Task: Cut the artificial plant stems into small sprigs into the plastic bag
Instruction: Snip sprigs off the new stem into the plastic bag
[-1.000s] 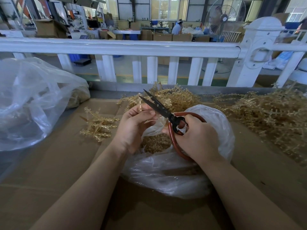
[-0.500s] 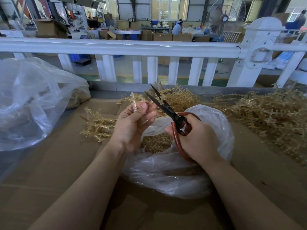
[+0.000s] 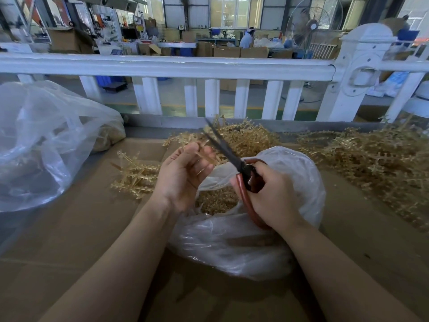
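Observation:
A clear plastic bag (image 3: 299, 182) lies open in the middle of the cardboard-covered table, with cut golden sprigs (image 3: 218, 201) inside it. Above the bag's mouth my left hand (image 3: 183, 175) pinches a thin golden stem (image 3: 204, 154) between thumb and fingers. My right hand (image 3: 271, 198) grips red-handled scissors (image 3: 232, 156) whose dark blades point up and left, nearly together, beside the stem's tip. Uncut golden stems lie in a small bundle (image 3: 137, 175) left of my hand, a heap (image 3: 243, 138) behind the bag and a large pile (image 3: 376, 163) at the right.
A big crumpled clear bag (image 3: 44, 145) holding more golden pieces fills the left side. A white railing (image 3: 167, 66) with posts runs along the table's far edge. Bare cardboard (image 3: 81, 240) covers the near table. A factory floor with boxes and a fan lies beyond.
My left hand lifted the stem higher and turned it. The scissors rose with it, and their blades went from spread apart to nearly together at the stem's tip.

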The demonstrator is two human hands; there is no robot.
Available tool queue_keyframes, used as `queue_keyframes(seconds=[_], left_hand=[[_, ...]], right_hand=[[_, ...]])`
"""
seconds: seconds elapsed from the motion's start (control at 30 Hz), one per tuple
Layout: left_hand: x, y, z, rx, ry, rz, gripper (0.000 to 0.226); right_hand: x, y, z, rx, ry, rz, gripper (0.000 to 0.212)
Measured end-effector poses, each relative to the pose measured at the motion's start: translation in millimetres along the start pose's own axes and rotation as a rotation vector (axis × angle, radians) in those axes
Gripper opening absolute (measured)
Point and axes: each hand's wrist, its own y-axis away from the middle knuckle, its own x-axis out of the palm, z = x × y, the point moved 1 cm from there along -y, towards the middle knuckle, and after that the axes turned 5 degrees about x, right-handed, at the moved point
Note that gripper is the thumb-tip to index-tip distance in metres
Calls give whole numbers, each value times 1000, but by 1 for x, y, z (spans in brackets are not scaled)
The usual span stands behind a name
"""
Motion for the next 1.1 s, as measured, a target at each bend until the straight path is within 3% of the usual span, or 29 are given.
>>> queue_keyframes(seconds=[0.1, 0.17, 0.27, 0.57, 0.67, 0.77, 0.9, 1.1], left_hand=[[3, 2, 1, -13, -66, 60, 21], [5, 2, 3, -24, -115, 79, 25], [7, 3, 6, -46, -167, 79, 13], [14, 7, 11, -70, -229, 139, 27], [12, 9, 10, 82, -420, 104, 56], [11, 12, 7, 296, -714, 197, 68], [20, 18, 6, 548, -901, 337, 55], [23, 21, 6, 675, -1073, 302, 38]], right_hand=[[0, -4, -3, 199, -229, -46, 13], [-2, -8, -6, 315, -374, -49, 18], [-5, -11, -5, 407, -498, -17, 21], [-4, -16, -1, 569, -562, 118, 6], [-8, -16, 0, 611, -639, 133, 8], [-10, -16, 0, 609, -660, 147, 12], [-8, -17, 2, 627, -609, 163, 12], [-1, -18, 2, 619, -487, 214, 13]])
